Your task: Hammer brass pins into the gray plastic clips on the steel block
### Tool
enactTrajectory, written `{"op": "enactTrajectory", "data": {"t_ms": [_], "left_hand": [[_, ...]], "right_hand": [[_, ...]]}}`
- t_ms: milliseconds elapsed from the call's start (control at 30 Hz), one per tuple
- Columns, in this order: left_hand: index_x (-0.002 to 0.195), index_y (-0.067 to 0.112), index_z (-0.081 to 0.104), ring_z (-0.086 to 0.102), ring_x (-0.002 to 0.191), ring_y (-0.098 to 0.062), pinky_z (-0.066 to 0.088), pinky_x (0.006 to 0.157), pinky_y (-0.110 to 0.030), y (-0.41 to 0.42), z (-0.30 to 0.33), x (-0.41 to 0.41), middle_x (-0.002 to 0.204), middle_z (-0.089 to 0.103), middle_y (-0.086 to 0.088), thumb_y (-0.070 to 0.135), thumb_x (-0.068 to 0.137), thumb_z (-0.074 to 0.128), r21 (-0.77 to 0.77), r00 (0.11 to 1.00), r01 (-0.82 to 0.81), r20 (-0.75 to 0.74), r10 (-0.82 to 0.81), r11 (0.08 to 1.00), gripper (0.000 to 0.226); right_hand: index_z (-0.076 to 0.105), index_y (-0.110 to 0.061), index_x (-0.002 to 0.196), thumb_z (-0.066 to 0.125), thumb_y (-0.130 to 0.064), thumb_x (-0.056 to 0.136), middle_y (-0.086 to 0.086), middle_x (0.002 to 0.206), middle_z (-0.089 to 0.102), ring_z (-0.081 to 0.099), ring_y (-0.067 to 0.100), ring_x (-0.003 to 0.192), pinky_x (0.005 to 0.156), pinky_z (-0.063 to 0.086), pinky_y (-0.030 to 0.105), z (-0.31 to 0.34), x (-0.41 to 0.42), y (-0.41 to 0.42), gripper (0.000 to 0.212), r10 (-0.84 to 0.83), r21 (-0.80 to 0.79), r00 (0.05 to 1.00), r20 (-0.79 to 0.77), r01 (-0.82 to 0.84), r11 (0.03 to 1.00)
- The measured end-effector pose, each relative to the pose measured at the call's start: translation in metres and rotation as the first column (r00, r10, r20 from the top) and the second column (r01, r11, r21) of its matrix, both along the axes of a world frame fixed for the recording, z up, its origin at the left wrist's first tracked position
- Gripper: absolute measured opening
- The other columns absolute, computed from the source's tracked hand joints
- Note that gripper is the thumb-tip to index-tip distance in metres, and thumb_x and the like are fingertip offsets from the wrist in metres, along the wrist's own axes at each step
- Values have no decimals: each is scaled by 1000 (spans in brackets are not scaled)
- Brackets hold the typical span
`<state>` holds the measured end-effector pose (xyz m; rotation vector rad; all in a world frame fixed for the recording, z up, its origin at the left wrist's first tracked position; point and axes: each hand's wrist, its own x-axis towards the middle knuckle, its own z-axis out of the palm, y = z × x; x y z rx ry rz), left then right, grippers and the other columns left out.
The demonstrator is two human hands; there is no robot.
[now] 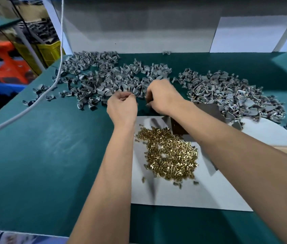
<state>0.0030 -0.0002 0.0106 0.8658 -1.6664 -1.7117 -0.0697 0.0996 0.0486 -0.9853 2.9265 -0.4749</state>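
Now my left hand (122, 106) and right hand (162, 97) curl over the clips (104, 80); what they pinch, I cannot tell. Pins (171, 155) lie nearer on the worktop (51, 147), small, slippery; I would pinch the shank.

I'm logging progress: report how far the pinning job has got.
Done, apparently: the right-hand clip pile shows brass glints. In hand: both hands, left and right, work at the steel block; what they hold is unclear. Left: the large unpinned pile and many brass pins.
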Motion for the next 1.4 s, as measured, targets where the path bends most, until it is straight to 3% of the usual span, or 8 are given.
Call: {"op": "enactTrajectory", "data": {"t_ms": [167,333,467,567,667,900,1200,1400], "left_hand": [[97,20,78,74,92,-21,61,91,-42,3,-1,-2,89,76,-1,14,88,75,15,993,111,-30,-111,994,11],[92,7,77,74,76,-19,63,75,-29,4,10,6,83,77,-11,-5,91,70,279,934,312,-263,-241,908,14],[89,0,73,72,74,-18,62,75,-27,-4,15,10,83,75,-13,-11,87,71,344,958,188,-269,-95,920,12],[96,-1,70,70,85,-23,60,72,-23,-15,15,11,104,73,-21,-17,86,68,427,955,25,-279,105,904,19],[85,0,72,67,83,-24,59,66,-21,-25,14,10,85,72,-15,-21,86,61,515,932,-82,-263,249,853,23],[74,1,68,69,65,-24,55,55,-21,-34,9,7,86,70,-20,-18,82,63,552,904,-215,-199,378,805,21],[90,-1,67,68,79,-25,63,76,-30,-14,14,10,105,67,-25,-16,87,65,442,948,-23,-276,161,896,15],[96,-1,73,69,65,-17,61,80,-33,19,21,8,87,71,-17,-12,89,66,269,953,182,-284,-103,946,16]], "right_hand": [[81,-17,93,73,-11,91,0,92,77,71,11,81,84,58,25,8,3,5,10,-56,-400,994,97,90,912],[66,-12,87,73,1,89,12,75,75,75,24,62,70,65,45,14,15,7,15,-17,-656,899,437,332,678],[64,-16,90,84,-19,84,2,80,73,73,17,64,64,63,34,14,24,10,21,-92,-576,972,218,204,791],[71,-25,89,84,-26,82,-8,89,72,66,2,74,73,57,22,15,39,8,15,178,-237,978,107,-148,960],[77,-26,87,85,-25,80,-8,88,74,68,8,78,73,57,26,5,57,1,10,367,7,913,176,-374,927],[73,-22,73,76,-4,78,-7,72,68,69,15,75,71,56,28,-1,70,-7,19,371,48,913,170,-383,922],[43,-18,60,56,-10,94,0,61,43,46,22,56,63,41,32,10,79,13,37,399,265,916,33,-393,881],[66,-22,90,71,-12,91,-7,86,67,64,8,78,75,55,26,22,77,62,11,308,-103,951,-21,-308,946]]}}
